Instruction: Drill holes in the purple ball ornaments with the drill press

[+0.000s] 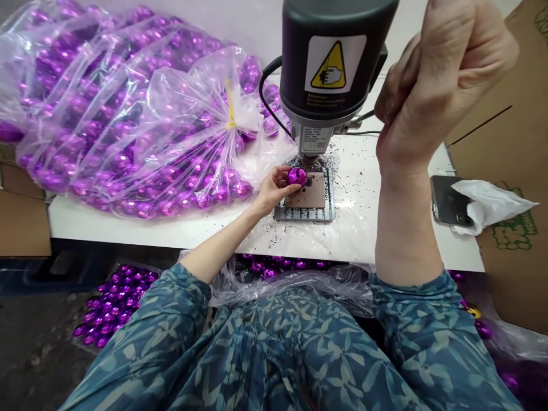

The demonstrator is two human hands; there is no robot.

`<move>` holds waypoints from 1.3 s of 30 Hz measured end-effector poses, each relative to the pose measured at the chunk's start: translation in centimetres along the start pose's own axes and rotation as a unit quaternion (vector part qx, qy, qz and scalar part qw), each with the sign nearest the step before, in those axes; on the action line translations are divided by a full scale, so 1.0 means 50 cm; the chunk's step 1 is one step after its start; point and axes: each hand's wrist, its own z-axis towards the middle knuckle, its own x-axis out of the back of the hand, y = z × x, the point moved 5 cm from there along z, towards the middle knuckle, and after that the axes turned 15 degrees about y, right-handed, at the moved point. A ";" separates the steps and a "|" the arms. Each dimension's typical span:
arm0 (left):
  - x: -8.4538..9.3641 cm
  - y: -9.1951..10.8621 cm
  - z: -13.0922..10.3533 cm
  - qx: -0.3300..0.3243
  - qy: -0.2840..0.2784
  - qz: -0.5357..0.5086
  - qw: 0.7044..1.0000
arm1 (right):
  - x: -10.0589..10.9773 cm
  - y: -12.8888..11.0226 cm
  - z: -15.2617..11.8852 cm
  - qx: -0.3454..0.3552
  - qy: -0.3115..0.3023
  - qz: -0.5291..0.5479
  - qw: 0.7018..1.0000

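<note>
Between the thumb and fingers of my left hand (274,187) is a shiny purple faceted ball (297,177). It is held at the left side of a brown square pad (314,194), just below the head of a bench press (338,63). The pad rests on the slotted metal base plate (305,216). High on the right, my right hand (449,80) is closed round the press's lever (366,116); the lever's end is hidden in the fist.
A tied clear bag (107,114) of purple balls covers the table's left side. Dark flecks lie on the white tabletop (355,194). A phone (447,200) and crumpled tissue (490,200) are beside a cardboard box (505,142). More balls (115,302) sit below, left.
</note>
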 end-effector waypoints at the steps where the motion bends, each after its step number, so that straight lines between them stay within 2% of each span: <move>1: -0.002 -0.001 0.002 -0.006 -0.006 0.009 1.000 | 0.000 0.001 0.000 -0.004 0.000 0.001 1.000; 7: -0.010 0.006 0.002 -0.076 -0.025 0.097 0.992 | 0.002 -0.001 -0.001 0.012 0.022 0.027 0.999; 12: -0.033 0.007 -0.015 -0.143 -0.013 0.158 0.977 | 0.001 -0.003 -0.003 -0.002 0.009 0.002 1.000; 19: -0.053 -0.012 -0.022 -0.128 -0.051 0.080 0.987 | 0.006 -0.013 -0.009 -0.001 -0.003 0.021 1.000; 27: -0.049 -0.009 -0.024 -0.116 -0.056 0.085 0.988 | 0.052 -0.046 -0.070 0.001 0.020 -0.016 1.000; 33: -0.049 -0.019 -0.020 -0.115 -0.056 0.068 0.989 | 0.098 -0.023 -0.100 0.016 0.030 -0.076 0.997; 39: -0.050 -0.024 -0.020 -0.120 -0.060 0.050 0.990 | 0.134 0.009 -0.116 0.042 0.018 -0.064 0.997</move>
